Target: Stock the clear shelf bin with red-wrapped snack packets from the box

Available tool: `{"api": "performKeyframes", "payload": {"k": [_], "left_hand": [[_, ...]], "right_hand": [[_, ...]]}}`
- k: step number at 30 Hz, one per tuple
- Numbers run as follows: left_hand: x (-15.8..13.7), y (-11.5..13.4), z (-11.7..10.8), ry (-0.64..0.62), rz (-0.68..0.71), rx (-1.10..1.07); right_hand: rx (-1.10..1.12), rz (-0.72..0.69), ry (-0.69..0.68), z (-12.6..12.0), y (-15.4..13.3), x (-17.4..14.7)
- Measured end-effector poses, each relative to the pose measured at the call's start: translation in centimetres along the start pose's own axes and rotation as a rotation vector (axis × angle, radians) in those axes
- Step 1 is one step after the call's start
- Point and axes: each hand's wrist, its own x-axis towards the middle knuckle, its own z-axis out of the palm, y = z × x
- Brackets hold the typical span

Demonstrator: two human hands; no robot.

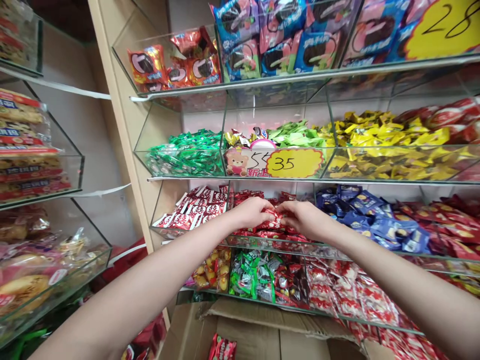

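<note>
Both my hands meet over a shelf bin of red-wrapped candies, with fingers closed on a red candy packet (273, 218). My left hand (253, 212) pinches its left side, and my right hand (302, 218) pinches its right side. More red packets (247, 196) lie behind and below the hands, partly hidden by them. Just left of this bin are red-and-white candies (198, 206); to its right lie dark blue packets (369, 210). Below, an open cardboard box (262, 340) has a red packet (222, 347) inside.
Clear bin walls and shelf edges (262, 243) run across in front. Above sit green candies (187, 150), yellow candies (390, 135) and a yellow price tag (296, 162). A wooden upright (120, 115) stands left, beside shelves of packaged cakes (30, 170). Green packets (255, 275) fill a lower bin.
</note>
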Motion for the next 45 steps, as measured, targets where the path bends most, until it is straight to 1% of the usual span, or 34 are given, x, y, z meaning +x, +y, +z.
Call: {"api": "performKeyframes", "payload": {"k": [3, 6, 8, 13, 17, 23, 30, 34, 39, 45], "left_hand": [[-0.4, -0.1, 0.2, 0.044, 0.017, 0.117], [-1.2, -0.4, -0.2, 0.12, 0.024, 0.211], [-1.6, -0.7, -0.5, 0.14, 0.026, 0.255], [-1.8, -1.5, -0.6, 0.109, 0.044, 0.343], [-1.4, -2.1, -0.6, 0.086, 0.05, 0.4], [-0.9, -2.8, -0.9, 0.049, 0.056, 0.452], [-0.9, -3.6, -0.1, 0.038, 0.043, 0.462], [-1.1, -3.3, -0.3, 0.014, 0.001, 0.463], [-2.5, -1.8, -1.1, 0.007, -0.004, 0.465], [-3.8, -1.0, -0.7, 0.021, -0.017, 0.51]], "right_hand": [[-0.01, 0.0, -0.011, 0.8, 0.1, 0.3], [-0.029, 0.011, -0.006, 1.1, 0.0, 0.6], [-0.042, 0.033, 0.01, 1.2, -0.1, 0.8], [-0.049, 0.122, 0.058, 1.4, -0.1, 1.3], [-0.038, 0.155, 0.067, 1.5, -0.3, 1.4], [-0.049, 0.151, 0.073, 1.8, -0.6, 1.4], [-0.085, 0.155, 0.09, 2.4, -0.7, 1.3], [-0.054, 0.159, 0.062, 2.2, -0.6, 1.6], [-0.003, 0.172, 0.043, 1.6, 0.1, 1.8], [0.017, 0.174, 0.028, 1.5, 0.6, 1.8]]}}
